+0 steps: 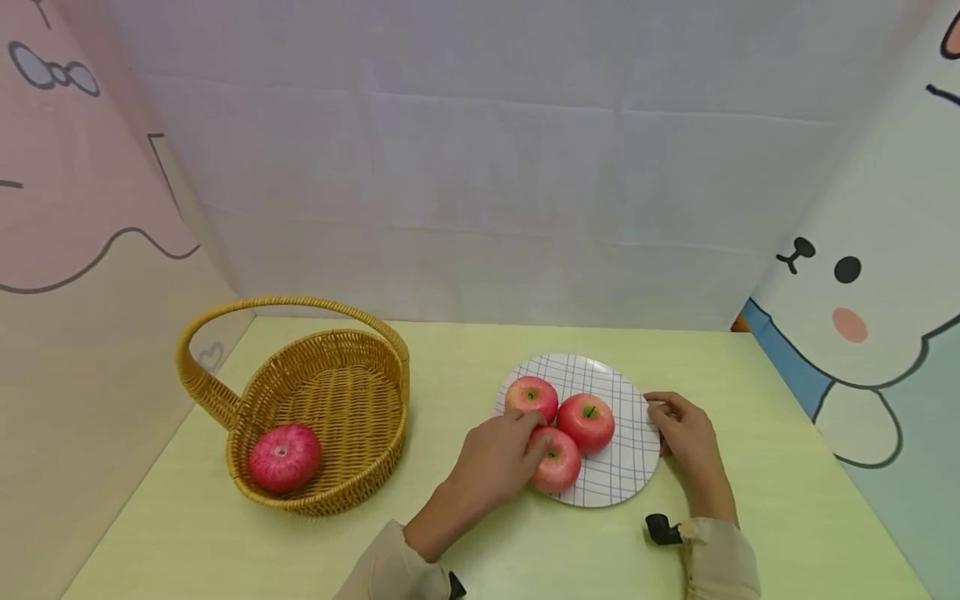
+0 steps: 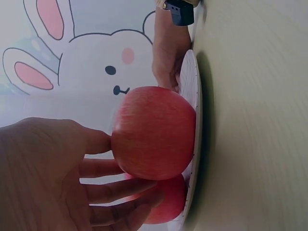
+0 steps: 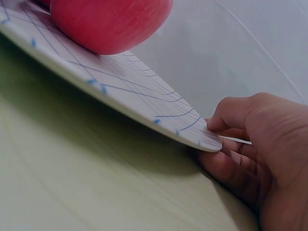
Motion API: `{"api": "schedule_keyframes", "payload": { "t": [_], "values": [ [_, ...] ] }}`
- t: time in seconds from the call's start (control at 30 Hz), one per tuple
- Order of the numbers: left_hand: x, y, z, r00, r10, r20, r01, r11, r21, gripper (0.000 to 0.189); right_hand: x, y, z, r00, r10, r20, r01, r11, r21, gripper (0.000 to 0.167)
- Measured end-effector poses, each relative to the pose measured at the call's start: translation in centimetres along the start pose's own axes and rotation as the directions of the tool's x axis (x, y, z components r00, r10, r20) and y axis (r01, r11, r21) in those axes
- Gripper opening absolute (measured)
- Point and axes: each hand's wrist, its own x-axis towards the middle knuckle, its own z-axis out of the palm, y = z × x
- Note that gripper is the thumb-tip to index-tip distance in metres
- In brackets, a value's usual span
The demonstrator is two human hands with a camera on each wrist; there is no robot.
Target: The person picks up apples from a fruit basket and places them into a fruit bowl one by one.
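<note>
My left hand [image 1: 498,458] reaches in from the left over the plate. Its thumb touches the nearest red apple [image 1: 558,467]; the other fingers, loosely spread, reach past its side toward a second apple [image 1: 531,393]. In the left wrist view, the thumb meets the upper side of the near apple [image 2: 154,132], and some fingers overlap the apple behind [image 2: 171,199]. A third apple [image 1: 587,423] sits beside these two on a round white plate [image 1: 626,467] with a blue grid. My right hand [image 1: 690,437] pinches the plate's right rim, thumb beneath and fingers above.
To the left stands a yellow woven basket [image 1: 352,400] with a tall arched handle, holding one pinkish-red round fruit [image 1: 285,458]. A pale wall [image 1: 487,208] closes the back of the light table [image 1: 442,358]. Cartoon-printed panels [image 1: 885,275] flank both sides.
</note>
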Motion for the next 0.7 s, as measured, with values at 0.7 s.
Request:
{"api": "schedule_keyframes", "payload": {
  "t": [0.7],
  "values": [
    [-0.4, -3.8, -6.9, 0.984, -0.152, 0.093, 0.167, 0.967, -0.193, 0.022, -0.3, -0.1, 0.0, 1.000, -0.013, -0.007, 0.013, 1.000, -0.014, 0.039]
  ]
}}
